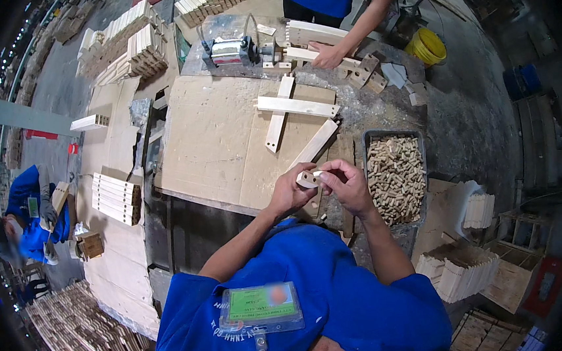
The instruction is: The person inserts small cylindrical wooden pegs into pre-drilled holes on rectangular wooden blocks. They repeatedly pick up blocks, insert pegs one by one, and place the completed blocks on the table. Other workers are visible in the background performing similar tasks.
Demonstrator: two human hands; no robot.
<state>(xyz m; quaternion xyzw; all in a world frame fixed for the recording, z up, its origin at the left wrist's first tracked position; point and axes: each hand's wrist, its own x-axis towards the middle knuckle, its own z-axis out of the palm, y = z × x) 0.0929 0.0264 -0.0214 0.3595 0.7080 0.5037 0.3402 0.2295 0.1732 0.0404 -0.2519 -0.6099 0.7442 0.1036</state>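
My left hand [287,193] is wrapped round the near end of a pale wooden bar [317,142], which slants away to the right over the cardboard. Dark round holes show in the bar's end face. My right hand [350,187] pinches a short wooden dowel [318,174] between thumb and fingertips, right at that end face. Whether the dowel's tip sits in a hole, I cannot tell. Close by on the right stands a dark plastic bin [364,144] heaped with short dowels [396,173]. Beyond my hands, two wooden bars [297,106] lie crossed on a cardboard sheet [208,132].
Across the table a co-worker's hand [328,55] rests on a bar beside a small machine [230,51]. Stacked bars [116,198] lie on the left-hand table. A yellow bucket [426,46] stands far right; more stacked wood [457,269] is near right. Another person [33,208] works at far left.
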